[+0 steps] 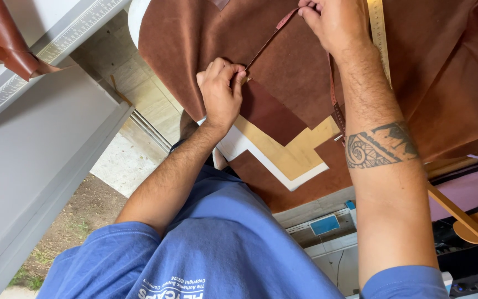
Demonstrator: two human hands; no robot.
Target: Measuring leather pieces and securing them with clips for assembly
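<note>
My left hand (221,94) pinches one end of a thin leather strip (266,41), fingers clamped together on it. My right hand (336,22) grips the other end, holding it taut across the brown hide (305,72) beside a ruler (379,33).

Your left hand (221,94) is curled tight, fingertips pinched together, forearm angling up from your body. Your right hand (336,22) reaches farther out, fingers closed, tattooed forearm extended straight.
</note>
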